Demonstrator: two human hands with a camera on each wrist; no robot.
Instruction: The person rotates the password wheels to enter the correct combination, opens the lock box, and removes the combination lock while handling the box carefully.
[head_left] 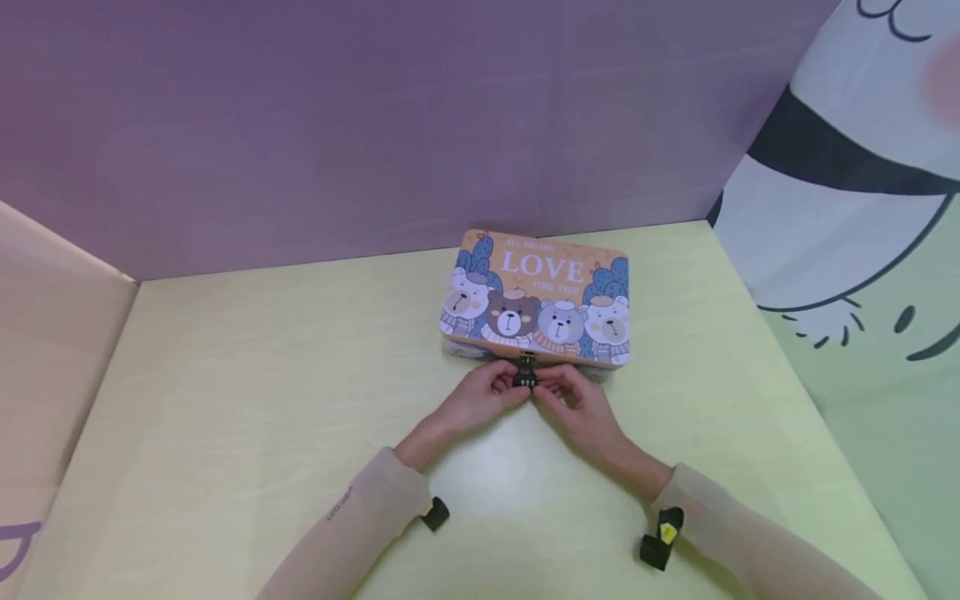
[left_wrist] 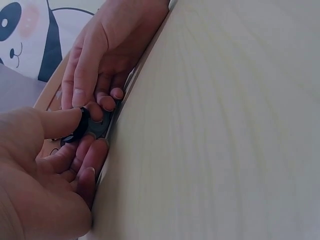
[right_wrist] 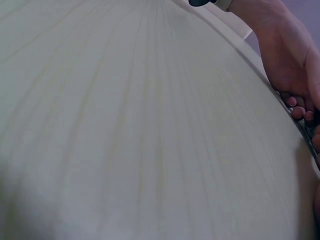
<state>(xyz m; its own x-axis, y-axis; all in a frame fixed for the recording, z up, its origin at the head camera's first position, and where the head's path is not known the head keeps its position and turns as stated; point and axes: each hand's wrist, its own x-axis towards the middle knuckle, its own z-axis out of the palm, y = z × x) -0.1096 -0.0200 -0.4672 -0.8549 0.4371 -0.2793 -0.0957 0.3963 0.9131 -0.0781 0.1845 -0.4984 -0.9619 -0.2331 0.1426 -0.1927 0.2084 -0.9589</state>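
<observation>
A black combination padlock point(head_left: 527, 377) with a row of small number dials hangs at the front clasp of a closed tin box point(head_left: 551, 271). Bears, cacti and the word LOVE decorate its orange lid. My left hand point(head_left: 480, 398) pinches the padlock from the left side, and my right hand point(head_left: 587, 412) pinches it from the right. Seen from the left wrist, both thumbs lie on the padlock point(left_wrist: 77, 127) with curled fingers beneath it, hiding part of its body. In the right wrist view the left hand point(right_wrist: 290, 62) shows, while the padlock is mostly cut off.
The box stands on a pale wooden table point(head_left: 262, 400), near its back edge. Behind rises a purple wall panel point(head_left: 375, 125); a panel with a cartoon panda print point(head_left: 847, 225) stands at the right. Each sleeve carries a small black wrist camera point(head_left: 657, 546).
</observation>
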